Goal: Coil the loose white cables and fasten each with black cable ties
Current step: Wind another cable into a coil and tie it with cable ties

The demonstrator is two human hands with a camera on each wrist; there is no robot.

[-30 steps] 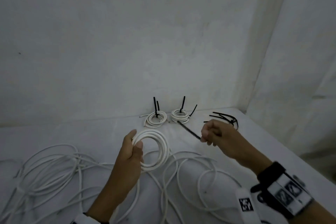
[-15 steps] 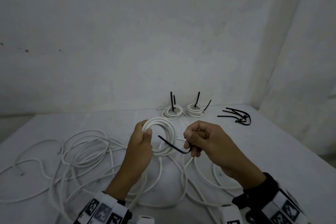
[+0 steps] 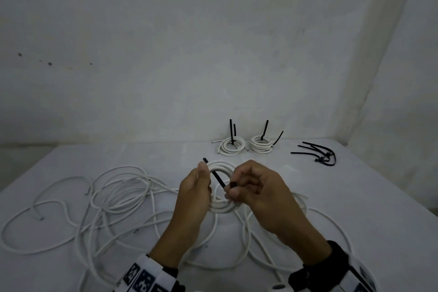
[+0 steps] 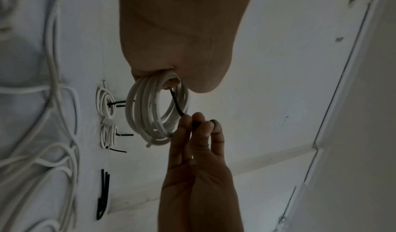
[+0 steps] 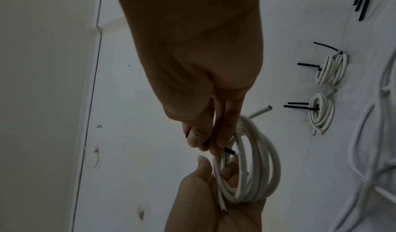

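My left hand (image 3: 203, 185) grips a coil of white cable (image 3: 221, 207) upright above the table, thumb over its top left turn. A black cable tie (image 3: 216, 176) slants through the coil's opening, its tip poking out past my left thumb. My right hand (image 3: 231, 191) pinches the tie's lower end between thumb and fingertips at the coil's right side. The left wrist view shows the coil (image 4: 150, 113) with the tie (image 4: 176, 103) running to the right fingertips (image 4: 197, 122). The right wrist view shows the pinched tie (image 5: 230, 151) against the coil (image 5: 257, 167).
Two tied coils (image 3: 231, 147) (image 3: 262, 147) lie at the back of the white table (image 3: 367, 197), their tie tails standing up. Spare black ties (image 3: 317, 155) lie at the back right. Loose white cable (image 3: 118, 197) sprawls over the left and under my hands. Walls close in behind and on the right.
My right hand carried the tie leftward from the table's right side to the coil. The tie now passes through the coil, its tip beyond my left thumb.
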